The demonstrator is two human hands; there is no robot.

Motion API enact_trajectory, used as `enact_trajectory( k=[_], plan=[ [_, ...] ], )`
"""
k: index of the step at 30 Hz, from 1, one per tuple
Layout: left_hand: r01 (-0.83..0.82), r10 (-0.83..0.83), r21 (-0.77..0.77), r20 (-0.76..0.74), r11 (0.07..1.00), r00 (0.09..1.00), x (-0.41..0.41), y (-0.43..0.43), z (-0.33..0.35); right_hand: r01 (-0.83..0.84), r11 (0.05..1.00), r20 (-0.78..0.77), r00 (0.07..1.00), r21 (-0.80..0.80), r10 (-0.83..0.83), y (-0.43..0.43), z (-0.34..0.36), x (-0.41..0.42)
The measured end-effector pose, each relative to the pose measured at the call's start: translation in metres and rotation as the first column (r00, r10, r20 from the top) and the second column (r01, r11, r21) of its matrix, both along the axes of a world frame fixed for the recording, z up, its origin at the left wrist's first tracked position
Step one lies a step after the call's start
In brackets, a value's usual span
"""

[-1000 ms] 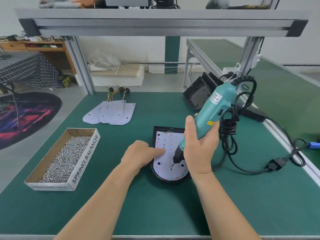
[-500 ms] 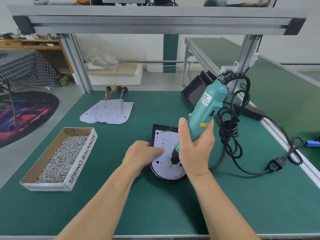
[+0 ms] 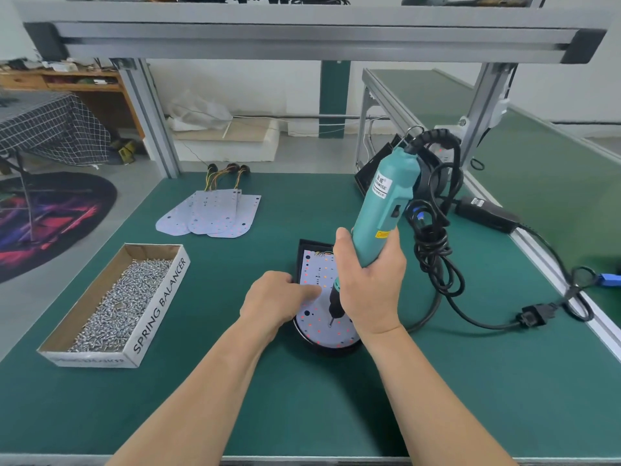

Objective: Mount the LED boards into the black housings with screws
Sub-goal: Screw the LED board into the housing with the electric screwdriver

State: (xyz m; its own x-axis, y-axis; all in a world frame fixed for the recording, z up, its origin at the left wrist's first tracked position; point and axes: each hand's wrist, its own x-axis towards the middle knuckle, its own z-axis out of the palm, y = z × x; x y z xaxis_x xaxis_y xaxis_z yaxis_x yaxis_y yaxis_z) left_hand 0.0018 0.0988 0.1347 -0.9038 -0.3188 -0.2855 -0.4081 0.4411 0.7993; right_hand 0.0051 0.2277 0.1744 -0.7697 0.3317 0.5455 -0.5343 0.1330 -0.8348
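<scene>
A white LED board [image 3: 319, 327] lies inside a black housing [image 3: 305, 245] at the middle of the green bench. My right hand [image 3: 369, 284] grips a teal electric screwdriver [image 3: 386, 203], held nearly upright, its bit tip touching the board near its rounded near end. My left hand [image 3: 279, 297] rests on the housing's left edge, with a finger pressing on the board. Whether a screw sits under the bit is too small to tell.
A cardboard box [image 3: 158, 304] with several loose screws stands at the left. Spare LED boards [image 3: 215, 213] with wires lie behind it. More black housings [image 3: 366, 178] lean at the back right. The screwdriver's coiled black cable [image 3: 437, 260] and power adapter [image 3: 484, 213] lie at the right.
The screwdriver has tilted more upright and its bit has come down onto the board. My left hand has stayed on the board.
</scene>
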Motion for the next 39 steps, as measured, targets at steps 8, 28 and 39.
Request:
enact_trajectory(
  k=[8,28,39],
  plan=[
    [0.035,-0.04,0.097,0.053,0.995,0.998,0.007,0.003,0.012,-0.024,0.999,-0.022,0.999,-0.036,0.023,0.008,0.008,0.012],
    [-0.097,0.225,0.956,0.034,0.276,0.974,0.059,-0.031,0.057,0.095,0.864,0.051,0.996,-0.495,-0.08,0.028,0.041,0.016],
    [-0.02,0.04,0.962,0.009,0.272,0.999,0.065,-0.005,0.068,0.062,0.83,-0.008,0.997,-0.554,-0.08,0.024,0.062,0.013]
  ],
)
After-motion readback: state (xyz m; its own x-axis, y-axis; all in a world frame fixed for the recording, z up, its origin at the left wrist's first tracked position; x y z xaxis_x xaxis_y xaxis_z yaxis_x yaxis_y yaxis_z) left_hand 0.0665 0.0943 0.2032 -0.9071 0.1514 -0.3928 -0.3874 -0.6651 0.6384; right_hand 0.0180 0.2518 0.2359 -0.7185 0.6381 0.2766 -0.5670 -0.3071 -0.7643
